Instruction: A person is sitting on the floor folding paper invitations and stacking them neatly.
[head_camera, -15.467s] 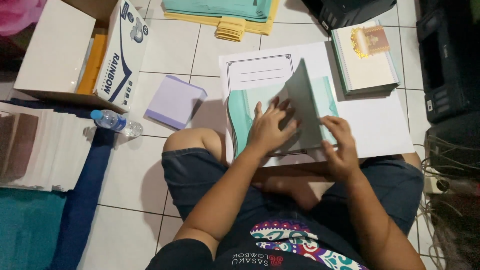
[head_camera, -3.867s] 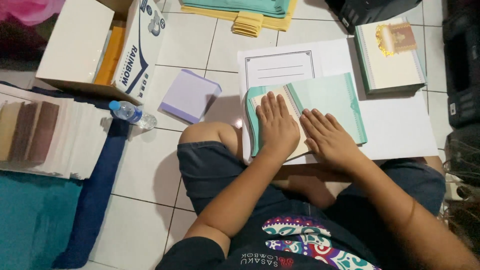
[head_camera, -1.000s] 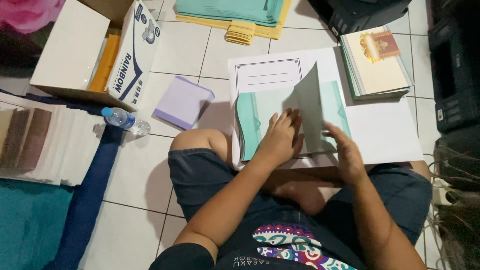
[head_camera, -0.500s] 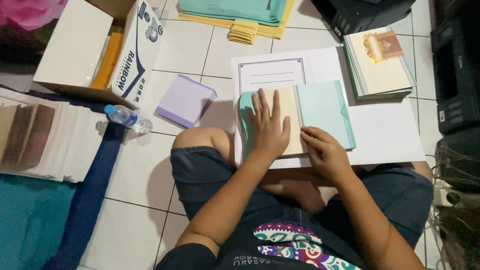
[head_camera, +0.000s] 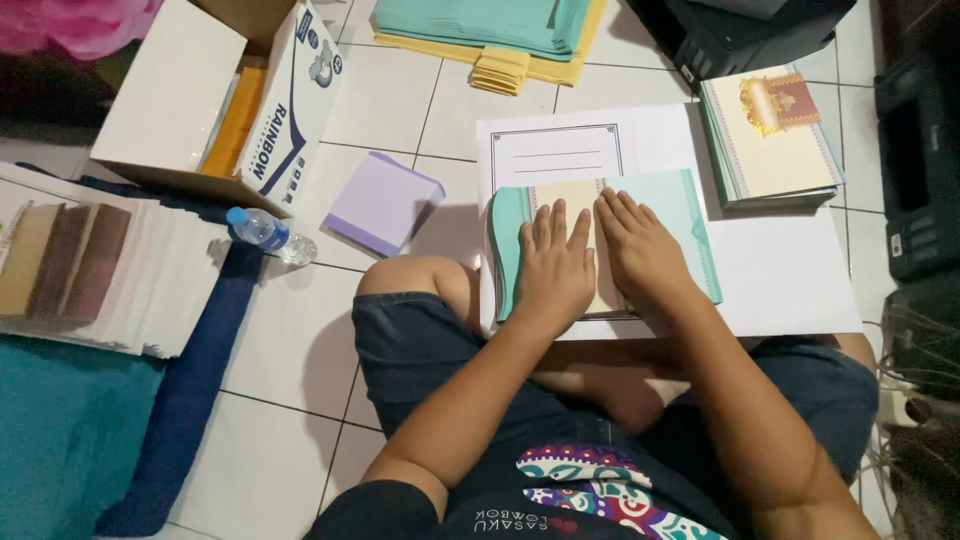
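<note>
The fingers of both hands lay flat and spread, holding nothing, with the left hand (head_camera: 555, 268) on the cream middle and the right hand (head_camera: 640, 255) now beside it, pressing the green card (head_camera: 680, 205) where a moment before it had sat lower, by the card's near edge. The flap that stood up a second earlier lay folded down, so the fold looked done and was being pressed smooth. The card rested on a big white sheet (head_camera: 790, 280) over the person's lap, with a stack of finished cards (head_camera: 770, 140) just beyond it.
</note>
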